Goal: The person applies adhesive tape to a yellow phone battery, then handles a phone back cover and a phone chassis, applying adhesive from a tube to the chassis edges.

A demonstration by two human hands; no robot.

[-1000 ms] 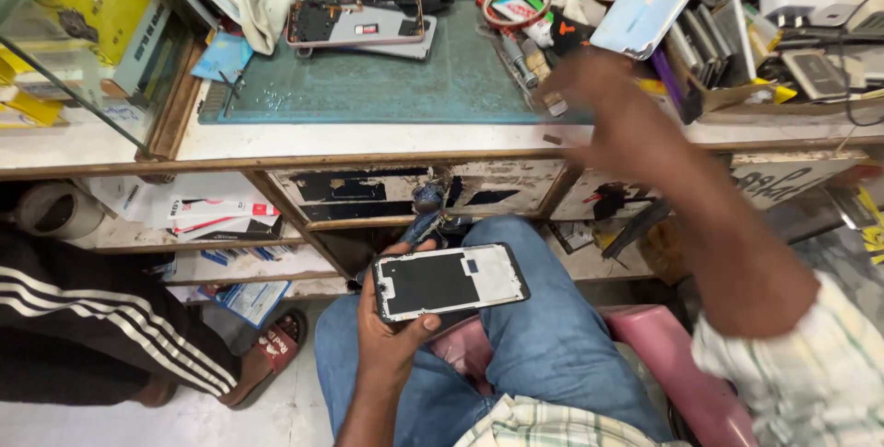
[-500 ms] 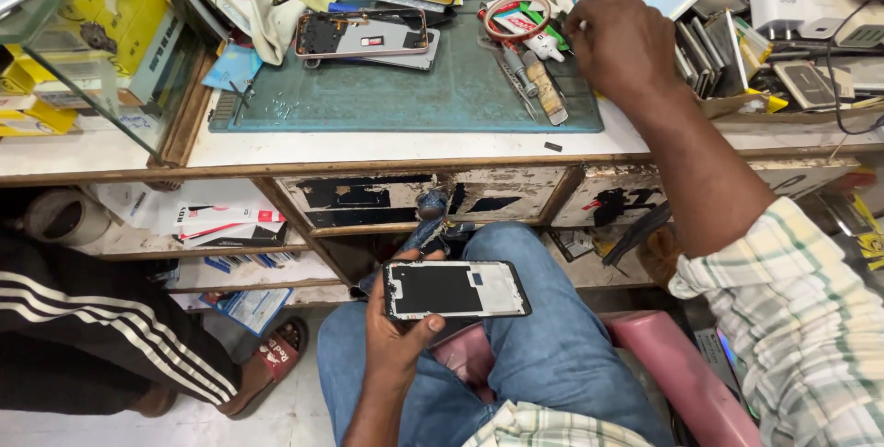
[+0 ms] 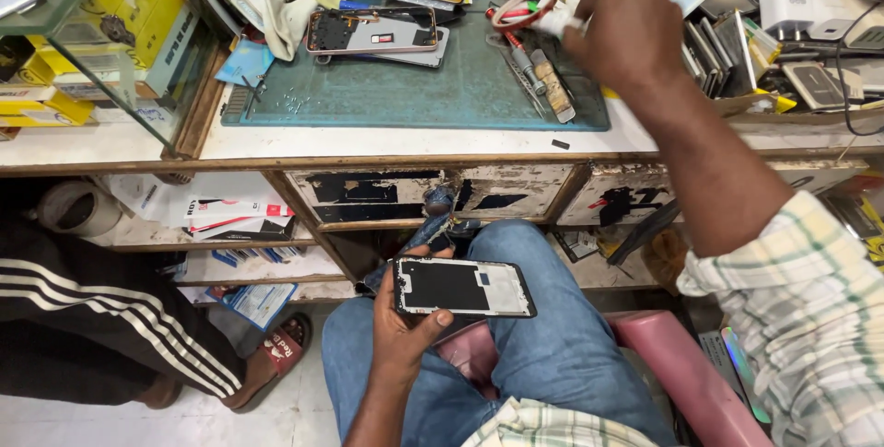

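One phone frame [image 3: 465,288] lies across left fingers [image 3: 440,320], seemingly gripped.

Bright, even overhead light, soft shadows under the bench, slight wide-angle edge distortion.

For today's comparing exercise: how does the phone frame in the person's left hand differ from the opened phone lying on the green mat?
The phone frame is held over the lap by the left hand; the opened phone lies on the green mat, untouched. The frame's inside is mostly black and bare; the opened phone shows parts and has an orange rim. Both are flat, rectangular and lie lengthwise.
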